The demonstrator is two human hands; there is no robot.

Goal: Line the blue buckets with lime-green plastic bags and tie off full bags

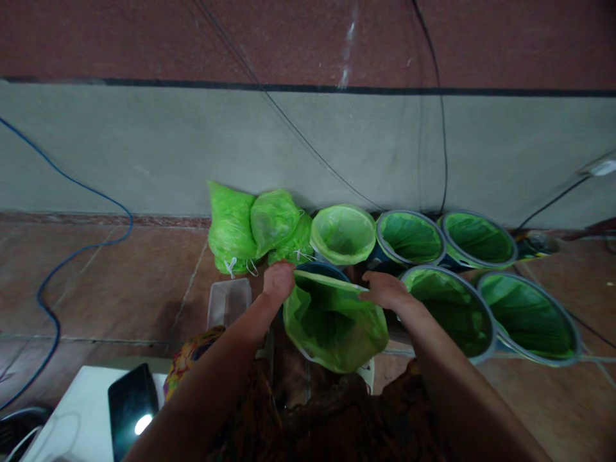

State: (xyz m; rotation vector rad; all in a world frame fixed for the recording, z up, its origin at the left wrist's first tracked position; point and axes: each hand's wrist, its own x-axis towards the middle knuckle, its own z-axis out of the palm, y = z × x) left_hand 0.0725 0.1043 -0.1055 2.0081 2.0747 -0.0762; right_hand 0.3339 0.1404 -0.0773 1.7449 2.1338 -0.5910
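Observation:
A green plastic bag (pixel 337 321) hangs with its mouth spread wide in front of me. My left hand (pixel 280 282) is closed on the left end of its far rim. At the right end of that rim, my right hand (pixel 384 290) grips the edge. Just behind the bag shows part of a blue bin (pixel 332 268), mostly hidden by it. A white bin lined with a green bag (pixel 343 234) stands against the wall beyond my hands. What lies at the bottom of the held bag is too dark to tell.
Several green-lined bins (pixel 411 237) stand to the right. Filled, tied green bags (pixel 231 224) lean on the wall, near a clear plastic tub (pixel 229 303). A phone (pixel 133 407) lies on a white surface (pixel 72 410) at lower left. A blue cable (pixel 91 246) crosses the tiled floor.

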